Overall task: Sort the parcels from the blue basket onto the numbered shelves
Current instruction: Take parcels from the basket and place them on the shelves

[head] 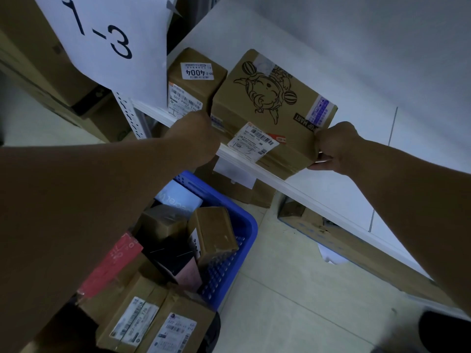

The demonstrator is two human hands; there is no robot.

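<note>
Shelf: white board shelf [318, 184], running far-left to near-right.
Basket: blue plastic basket [246, 217], near-left below, parcels inside.
Parcel: cartoon-printed brown cardboard box [272, 98], overhanging the shelf's near edge, just far of both hands.
Hands: right hand [334, 146] pinches its right corner; left hand [196, 133] curled at its left corner, grip hidden.

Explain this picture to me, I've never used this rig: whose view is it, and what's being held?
There is no machine: a person wears one wide-angle camera on the head, looking down at two bare hands. The left hand and right hand grip the brown cardboard box with a cartoon drawing, which sits at the front edge of the white shelf beside a smaller brown box labelled 4004. The paper sign reads 1-3. Below, the blue plastic basket holds more parcels.
</note>
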